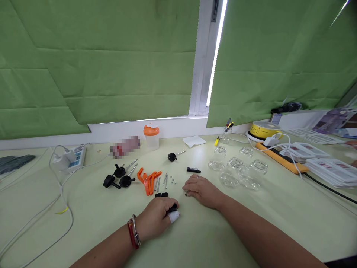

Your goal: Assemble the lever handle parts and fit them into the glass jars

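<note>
My left hand [158, 216], white wrap on its thumb, is closed around a small black plastic part [172, 209] mostly hidden by the fingers. Just beyond its knuckles lie more black pieces [161, 194]. To the right, my right hand [203, 190] rests low over the table, fingertips pinching a small spring-like metal piece [186, 192]. Past those fingers is a black part with a coil spring [193, 170]. Orange plastic handles [147, 181], long screws [165, 180] and several tiny nuts [173, 180] are laid out beyond my left hand.
Black grinder parts with metal rods [126, 181] lie at left; another [172, 156] sits farther back. Several glass jars [235, 163] stand at right, near screwdrivers [225, 131]. An orange-lidded cup [151, 137], a power strip [77, 159], an orange strip [281, 158] and loose cables surround them.
</note>
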`<state>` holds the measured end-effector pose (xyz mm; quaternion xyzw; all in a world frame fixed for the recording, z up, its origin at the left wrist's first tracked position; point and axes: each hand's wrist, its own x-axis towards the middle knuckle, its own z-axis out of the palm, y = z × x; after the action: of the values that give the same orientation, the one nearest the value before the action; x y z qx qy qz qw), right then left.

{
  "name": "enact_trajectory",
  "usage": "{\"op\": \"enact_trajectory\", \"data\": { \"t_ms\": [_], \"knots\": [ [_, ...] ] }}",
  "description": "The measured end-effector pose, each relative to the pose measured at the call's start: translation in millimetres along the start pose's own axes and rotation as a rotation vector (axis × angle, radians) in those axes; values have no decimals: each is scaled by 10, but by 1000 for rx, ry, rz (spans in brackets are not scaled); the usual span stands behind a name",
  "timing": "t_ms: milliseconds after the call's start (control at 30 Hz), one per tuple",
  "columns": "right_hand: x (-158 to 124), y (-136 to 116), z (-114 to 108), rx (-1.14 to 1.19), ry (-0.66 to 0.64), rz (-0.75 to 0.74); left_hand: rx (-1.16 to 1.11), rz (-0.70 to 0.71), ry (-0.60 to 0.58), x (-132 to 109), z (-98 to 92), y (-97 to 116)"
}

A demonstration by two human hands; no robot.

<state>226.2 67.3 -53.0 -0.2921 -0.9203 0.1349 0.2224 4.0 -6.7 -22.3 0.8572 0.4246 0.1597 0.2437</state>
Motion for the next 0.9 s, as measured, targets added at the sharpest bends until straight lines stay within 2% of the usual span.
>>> {"op": "enact_trajectory", "data": {
  "t_ms": [133,367,700,900],
  "knots": [
    [-1,-2,42,-66,-67,-33,7,4,-9,5,-13,12],
    [32,-22,141,-97,-63,-23,5,13,-10,5,-6,3],
    [11,-11,30,320,103,186,19,18,-7,9,-15,8],
    [-52,114,-25,418,99,314,5,17,-10,13,-24,25]
  ]
}}
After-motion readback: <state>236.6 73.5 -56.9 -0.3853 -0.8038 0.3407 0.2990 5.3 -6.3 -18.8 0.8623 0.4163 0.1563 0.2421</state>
